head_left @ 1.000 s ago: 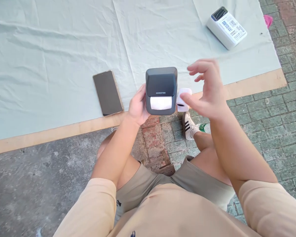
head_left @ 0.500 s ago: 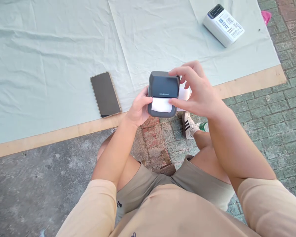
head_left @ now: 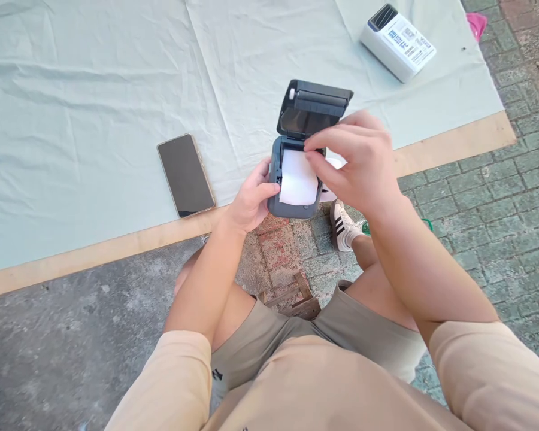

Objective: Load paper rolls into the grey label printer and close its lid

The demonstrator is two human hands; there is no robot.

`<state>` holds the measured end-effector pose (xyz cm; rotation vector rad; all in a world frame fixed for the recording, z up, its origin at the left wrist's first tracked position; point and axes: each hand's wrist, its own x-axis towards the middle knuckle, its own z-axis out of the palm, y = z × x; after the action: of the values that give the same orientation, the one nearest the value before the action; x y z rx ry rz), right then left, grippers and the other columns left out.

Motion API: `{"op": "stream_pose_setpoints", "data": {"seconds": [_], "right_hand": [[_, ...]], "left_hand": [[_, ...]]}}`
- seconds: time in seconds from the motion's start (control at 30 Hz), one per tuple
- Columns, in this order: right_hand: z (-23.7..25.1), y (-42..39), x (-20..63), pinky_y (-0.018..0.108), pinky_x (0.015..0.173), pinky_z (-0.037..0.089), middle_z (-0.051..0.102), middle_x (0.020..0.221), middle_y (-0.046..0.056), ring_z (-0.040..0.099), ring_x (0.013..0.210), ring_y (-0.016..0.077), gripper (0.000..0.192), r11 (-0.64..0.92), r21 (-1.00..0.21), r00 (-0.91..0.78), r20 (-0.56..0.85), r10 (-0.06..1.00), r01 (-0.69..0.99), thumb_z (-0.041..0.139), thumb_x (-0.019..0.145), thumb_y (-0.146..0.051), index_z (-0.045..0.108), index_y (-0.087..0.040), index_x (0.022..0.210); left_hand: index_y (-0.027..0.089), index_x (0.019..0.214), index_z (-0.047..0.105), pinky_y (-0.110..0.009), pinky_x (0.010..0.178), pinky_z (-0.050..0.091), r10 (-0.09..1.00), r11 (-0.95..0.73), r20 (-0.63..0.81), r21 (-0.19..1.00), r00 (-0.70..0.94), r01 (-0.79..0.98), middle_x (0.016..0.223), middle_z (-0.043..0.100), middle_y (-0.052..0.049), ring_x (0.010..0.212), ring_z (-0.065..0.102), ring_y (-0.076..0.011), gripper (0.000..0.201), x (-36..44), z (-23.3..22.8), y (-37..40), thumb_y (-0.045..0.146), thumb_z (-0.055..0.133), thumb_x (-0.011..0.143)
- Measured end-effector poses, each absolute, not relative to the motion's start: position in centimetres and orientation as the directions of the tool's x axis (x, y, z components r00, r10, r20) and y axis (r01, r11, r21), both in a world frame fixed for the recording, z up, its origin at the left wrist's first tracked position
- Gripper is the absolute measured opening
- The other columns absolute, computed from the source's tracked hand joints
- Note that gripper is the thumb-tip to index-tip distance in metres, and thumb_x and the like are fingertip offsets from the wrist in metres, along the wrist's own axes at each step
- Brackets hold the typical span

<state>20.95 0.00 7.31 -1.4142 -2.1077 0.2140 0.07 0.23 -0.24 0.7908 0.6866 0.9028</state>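
My left hand (head_left: 254, 197) grips the left side of a small dark label printer (head_left: 291, 210), with the thumb on its front edge. The printer's lid (head_left: 313, 103) stands raised, showing a roller along its upper edge. A white strip of label paper (head_left: 297, 179) lies over the opened compartment and hangs towards the front. My right hand (head_left: 359, 158) has thumb and forefinger pinched together at the paper's upper right edge. Behind the right fingers, another white piece (head_left: 327, 194) shows in part beside the printer; what it is stays unclear.
On the cloth-covered table (head_left: 117, 90), a smartphone (head_left: 186, 175) lies left of the printer. A white box-shaped device with a dark end (head_left: 399, 43) sits at the back right. A pink item (head_left: 477, 26) is beyond the table's edge. A wooden stool (head_left: 299, 296) shows between the legs.
The printer's lid has swung up from closed, uncovering the compartment and more of the paper. My right hand has moved from the lid's right side to the paper's top edge.
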Motion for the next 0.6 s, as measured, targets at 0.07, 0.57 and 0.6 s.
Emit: {"op": "stream_pose_setpoints", "data": {"seconds": [0.07,0.57,0.6], "right_hand": [[7.1,0.2,21.1,0.054,0.093,0.054,0.084,0.101,0.008,0.073,0.106,0.0358,0.020,0.435,-0.356,-0.341,0.298,0.892,0.827,0.059,0.100,-0.027,0.078,-0.026,0.106],[9.5,0.7,23.5,0.034,0.050,0.025,0.069,0.091,0.001,0.034,0.053,0.0133,0.041,0.144,-0.923,0.098,0.190,0.977,0.356,0.072,0.073,-0.037,0.062,-0.032,0.112],[8.7,1.4,24.5,0.034,0.048,0.020,0.063,0.083,-0.001,0.028,0.050,0.0130,0.041,0.106,-0.975,0.183,0.142,0.973,0.193,0.069,0.071,-0.042,0.059,-0.033,0.110]], "left_hand": [[0.029,0.129,0.065,-0.031,0.079,0.060,0.863,0.372,-0.158,0.841,0.479,-0.392,0.125,0.079,-0.005,0.115,0.076,-0.0270,0.069,0.0,-0.4,0.2,0.050,0.095,0.070],[0.023,0.114,0.072,-0.026,0.069,0.065,0.901,0.401,-0.221,0.754,0.375,-0.521,0.099,0.080,0.002,0.081,0.076,-0.0142,0.061,0.3,-0.6,0.9,0.047,0.099,0.065],[0.022,0.114,0.073,-0.027,0.072,0.066,0.905,0.396,-0.221,0.751,0.365,-0.528,0.102,0.081,0.002,0.085,0.077,-0.0151,0.061,0.3,-0.7,1.0,0.048,0.098,0.065]]}}
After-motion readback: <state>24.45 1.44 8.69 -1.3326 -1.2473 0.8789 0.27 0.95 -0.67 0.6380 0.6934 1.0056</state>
